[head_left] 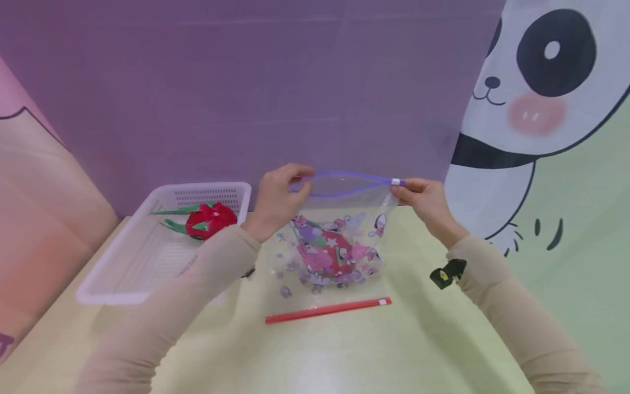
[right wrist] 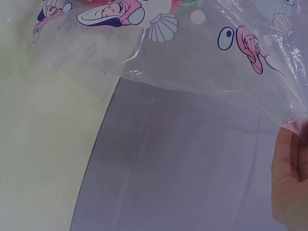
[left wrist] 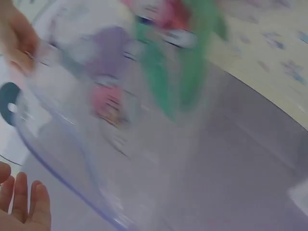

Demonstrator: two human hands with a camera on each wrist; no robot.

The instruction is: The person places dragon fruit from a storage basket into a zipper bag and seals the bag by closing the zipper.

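Observation:
A clear slider zip bag [head_left: 364,219] with pink and purple cartoon prints hangs upright over the table, its purple-edged mouth parted. Inside it, partly hidden by the prints, lies a red dragon fruit [head_left: 339,254]; its green leaves [left wrist: 195,62] show in the left wrist view. My right hand [head_left: 425,202] pinches the bag's right top corner by the white slider [head_left: 396,181]. At the left end of the mouth is my left hand [head_left: 280,197]; in the left wrist view its loosely bent fingers [left wrist: 21,197] stand apart from the purple rim.
A white plastic basket [head_left: 123,273] stands on the left of the table, holding another red dragon fruit [head_left: 216,219] with long green leaves. A red strip with a white slider [head_left: 327,311] lies in front of the bag. Behind hangs a purple backdrop [head_left: 246,98].

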